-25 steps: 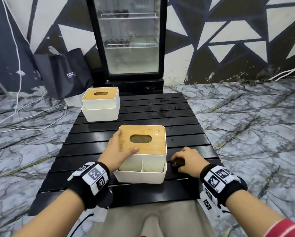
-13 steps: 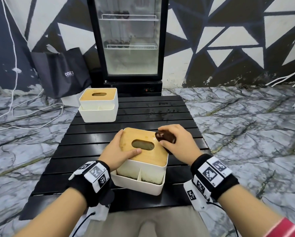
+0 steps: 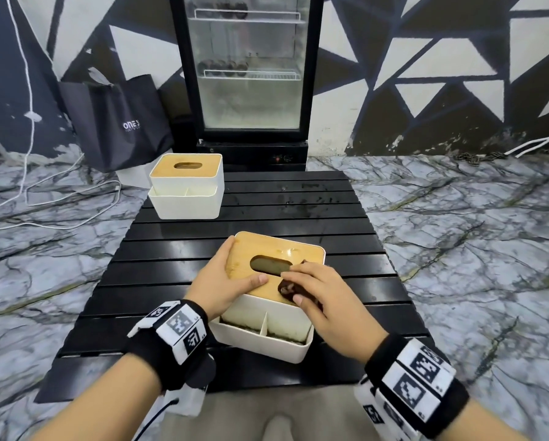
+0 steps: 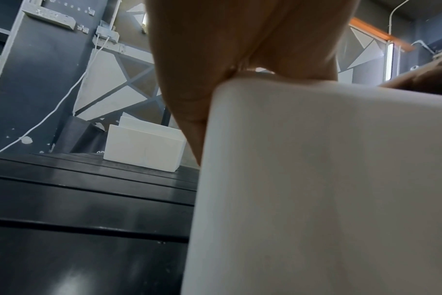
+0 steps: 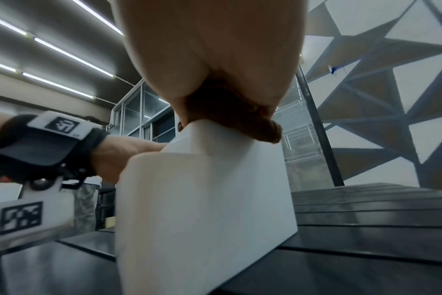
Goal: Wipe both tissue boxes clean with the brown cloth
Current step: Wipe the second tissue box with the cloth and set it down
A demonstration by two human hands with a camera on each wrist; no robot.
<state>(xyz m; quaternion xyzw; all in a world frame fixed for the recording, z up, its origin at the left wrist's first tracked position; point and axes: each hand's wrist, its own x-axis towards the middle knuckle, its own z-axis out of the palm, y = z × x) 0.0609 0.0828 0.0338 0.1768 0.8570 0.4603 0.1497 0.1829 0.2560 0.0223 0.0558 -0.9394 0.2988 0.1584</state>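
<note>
Pressing the brown cloth point(image 3: 290, 289) onto the near tissue box point(image 3: 267, 300) lid, your right hand point(image 3: 327, 300) grasps it; your left hand point(image 3: 225, 281) grips the box's left side on the bench point(image 3: 298, 214). Left wrist: fingers point(image 4: 189, 123) wrap the box edge. Right wrist: cloth point(image 5: 240, 119) bunched under fingers point(image 5: 179, 75).

The right hand point(image 3: 327, 300) covers most of the brown cloth point(image 3: 286, 287); only a dark bunch shows under its fingers. In the left wrist view the near tissue box point(image 4: 316, 189) is blurred and runs off the lower and right edges. Items on the fridge point(image 3: 251, 74) shelves are too blurred to identify.
</note>
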